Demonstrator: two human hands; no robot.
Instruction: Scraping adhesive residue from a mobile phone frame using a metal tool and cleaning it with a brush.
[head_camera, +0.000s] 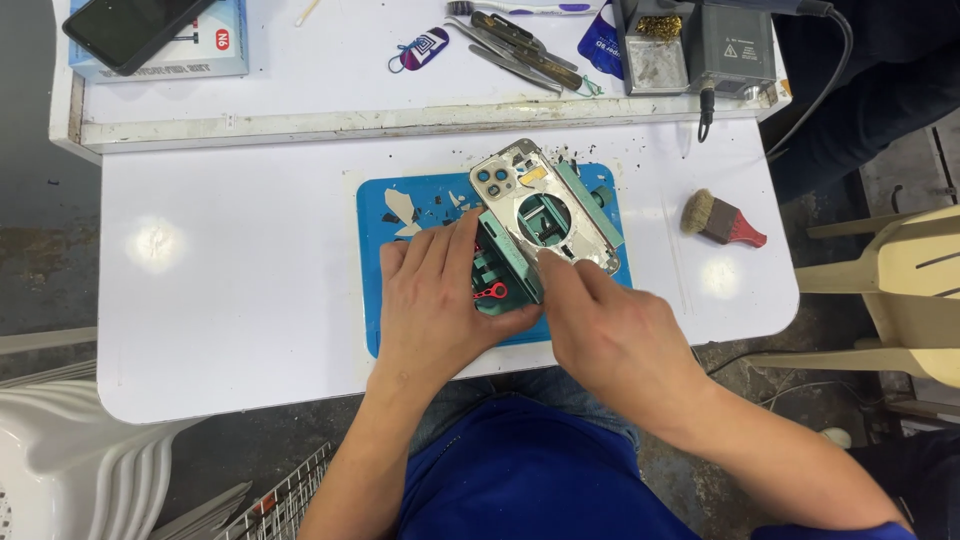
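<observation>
My left hand (432, 290) lies flat and open, pressing the green clamp (510, 270) on the blue mat (385, 210). My right hand (610, 325) pinches the phone frame (540, 205) in the clamp; thin, stiff, sharp-edged, so I'd hold its rim.

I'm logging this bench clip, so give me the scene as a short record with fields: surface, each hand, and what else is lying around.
surface: white table with a blue mat
clamped item: phone housing in a green holding jig
left hand: left hand presses on the jig's left side
right hand: right hand, fingertips at the housing's lower edge
nearby: brush to the right; tweezers and a dark phone on the rear shelf
</observation>
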